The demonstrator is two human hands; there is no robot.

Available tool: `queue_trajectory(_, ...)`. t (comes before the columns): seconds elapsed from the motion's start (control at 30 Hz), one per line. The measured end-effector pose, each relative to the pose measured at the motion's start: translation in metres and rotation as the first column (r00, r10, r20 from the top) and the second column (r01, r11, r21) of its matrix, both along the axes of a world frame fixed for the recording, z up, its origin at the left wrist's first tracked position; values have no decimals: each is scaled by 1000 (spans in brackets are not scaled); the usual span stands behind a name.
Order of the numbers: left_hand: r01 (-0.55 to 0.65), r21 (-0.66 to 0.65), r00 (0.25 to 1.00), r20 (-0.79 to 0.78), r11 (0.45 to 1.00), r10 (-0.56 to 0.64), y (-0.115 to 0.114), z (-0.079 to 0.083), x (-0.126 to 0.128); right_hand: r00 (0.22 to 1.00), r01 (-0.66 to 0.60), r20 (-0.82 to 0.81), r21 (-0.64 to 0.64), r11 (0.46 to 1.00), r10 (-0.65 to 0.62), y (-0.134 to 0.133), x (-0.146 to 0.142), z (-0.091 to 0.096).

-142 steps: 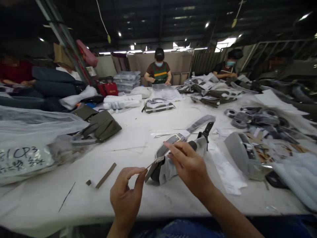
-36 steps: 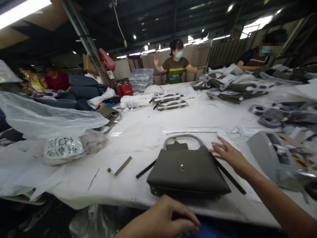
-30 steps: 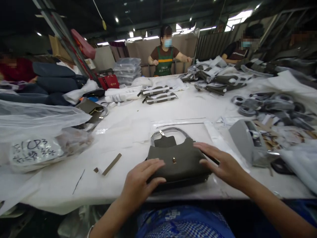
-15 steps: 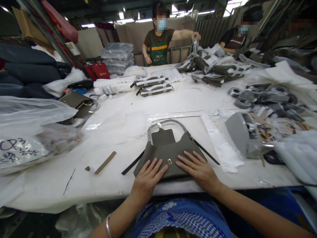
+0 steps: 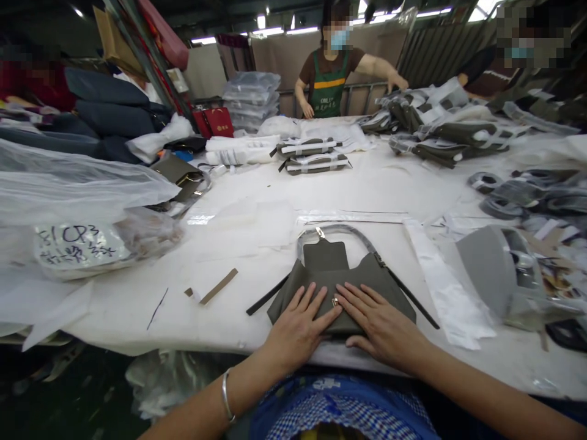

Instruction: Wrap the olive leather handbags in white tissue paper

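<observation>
A dark olive handbag (image 5: 367, 275) lies flat on the white-covered table, its flap (image 5: 326, 254) folded back away from me and its handle in clear wrap. My left hand (image 5: 300, 327) rests flat on the left front of the bag, fingers spread. On the right front lies my right hand (image 5: 385, 327), also flat, with its thumb out near the bag's lower edge. Between my fingertips shows a small gold clasp (image 5: 335, 302). Dark straps stick out from both sides of the bag onto the table.
A tape dispenser (image 5: 504, 269) stands to the right beside a white paper strip (image 5: 452, 293). Left lie a brown strip (image 5: 220, 286) and a marked plastic bag (image 5: 82, 244). Wrapped bags (image 5: 312, 156) and a person in a green apron (image 5: 328, 82) are across the table.
The view has turned left, so everything sits further right in the picture. My hands have slid a little closer together on the bag, the right one toward the clasp.
</observation>
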State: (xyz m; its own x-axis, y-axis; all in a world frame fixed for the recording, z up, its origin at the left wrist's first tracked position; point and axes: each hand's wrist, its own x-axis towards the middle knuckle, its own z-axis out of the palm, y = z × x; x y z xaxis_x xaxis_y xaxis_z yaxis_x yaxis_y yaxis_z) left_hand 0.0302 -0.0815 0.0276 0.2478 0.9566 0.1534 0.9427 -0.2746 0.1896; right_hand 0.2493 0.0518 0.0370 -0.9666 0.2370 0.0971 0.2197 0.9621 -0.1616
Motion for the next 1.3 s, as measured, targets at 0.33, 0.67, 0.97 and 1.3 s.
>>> queue_trajectory(0.33, -12, 53, 999, 37, 998, 11, -7, -11, 5, 984, 175, 25, -322, 931, -176, 35, -109, 33)
queue_trajectory(0.67, -4, 59, 1000, 29, 998, 2, -6, -5, 2, 990, 123, 144, -842, 525, -1, 53, -191, 16)
queue_trajectory(0.97, -69, -45, 992, 100, 997, 74, -2, -4, 2, 998, 1, -42, -772, 635, -53, 57, -184, -9)
queue_trajectory(1.3, -37, -33, 997, 73, 999, 39, 1, -10, 5, 998, -29, -61, -190, 981, 17, 85, -44, -5)
